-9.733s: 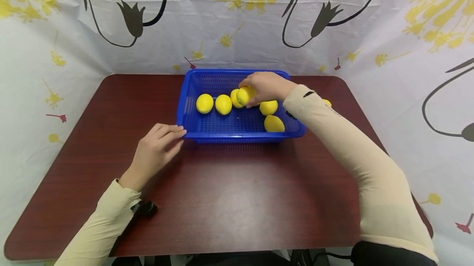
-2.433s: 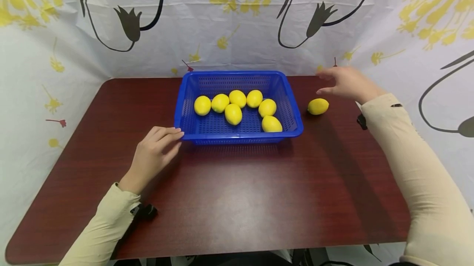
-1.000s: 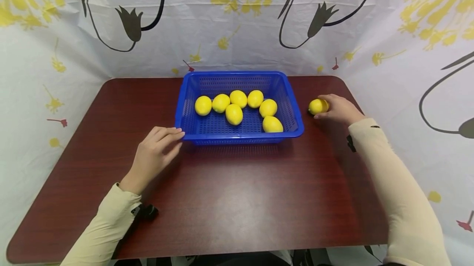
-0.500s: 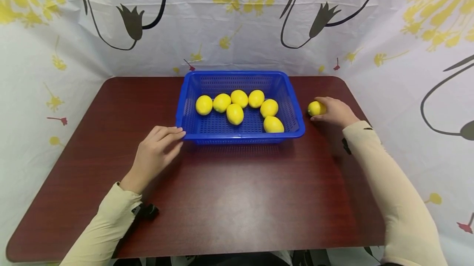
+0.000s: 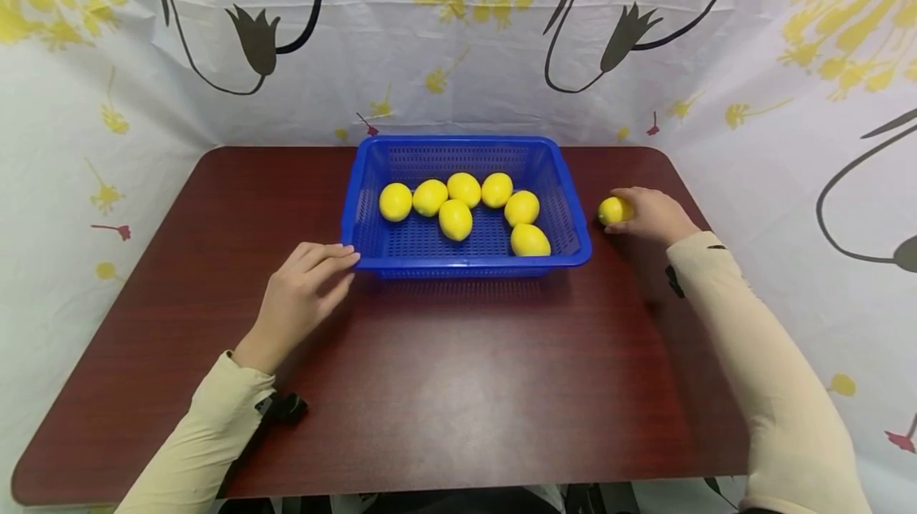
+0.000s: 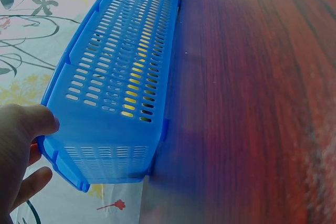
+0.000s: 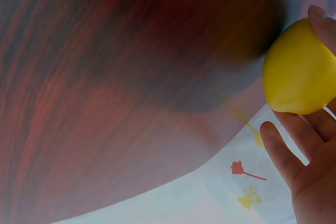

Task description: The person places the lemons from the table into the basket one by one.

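A blue perforated plastic basket [image 5: 466,262] stands at the back middle of the table. Several yellow lemons [image 5: 455,220] lie inside it. At its near left corner, my left hand [image 5: 297,295] pinches the rim; in the left wrist view the thumb [image 6: 39,120] presses the outer side while other fingers lie behind the rim. Right of the basket, my right hand [image 5: 655,216] grips another lemon [image 5: 613,211] at the table surface. The right wrist view shows this lemon [image 7: 299,72] between the thumb and fingers.
The dark red-brown table [image 5: 458,387] has rounded corners. A white cloth [image 5: 458,44] with yellow and grey flower prints hangs behind it and at both sides. A black wrist device [image 5: 286,409] sits below the left sleeve.
Earlier my right hand held a lemon over the basket, where that lemon now lies. The right hand then moved right and down and took hold of the table lemon. The left hand stayed put.
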The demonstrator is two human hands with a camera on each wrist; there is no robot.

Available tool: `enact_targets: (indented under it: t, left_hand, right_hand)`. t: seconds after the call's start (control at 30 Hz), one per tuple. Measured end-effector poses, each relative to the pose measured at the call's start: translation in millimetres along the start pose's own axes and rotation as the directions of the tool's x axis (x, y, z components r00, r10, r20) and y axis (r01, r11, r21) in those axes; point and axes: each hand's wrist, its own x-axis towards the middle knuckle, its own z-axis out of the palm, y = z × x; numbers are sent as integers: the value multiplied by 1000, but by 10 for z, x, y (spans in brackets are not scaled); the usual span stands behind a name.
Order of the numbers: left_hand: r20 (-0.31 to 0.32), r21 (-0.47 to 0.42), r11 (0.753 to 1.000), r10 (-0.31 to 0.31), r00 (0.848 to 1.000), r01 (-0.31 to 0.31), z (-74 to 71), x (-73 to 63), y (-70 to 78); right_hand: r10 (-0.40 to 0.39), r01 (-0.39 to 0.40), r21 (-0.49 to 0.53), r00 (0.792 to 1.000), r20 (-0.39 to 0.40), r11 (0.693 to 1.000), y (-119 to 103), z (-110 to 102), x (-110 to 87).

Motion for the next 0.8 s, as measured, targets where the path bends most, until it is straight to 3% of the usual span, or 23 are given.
enact_targets:
  t: [0.3, 0.8]
  left_hand:
    - [2, 7, 1000, 6, 1000, -6, -2, 3, 5]
    - [-21, -8, 1000, 13, 1000, -13, 6, 2, 15]
  right_hand:
    - [21, -22, 31, 999, 48, 999, 44, -147, -17]
    - [33, -36, 29, 995, 95, 999, -54, -611, -31]
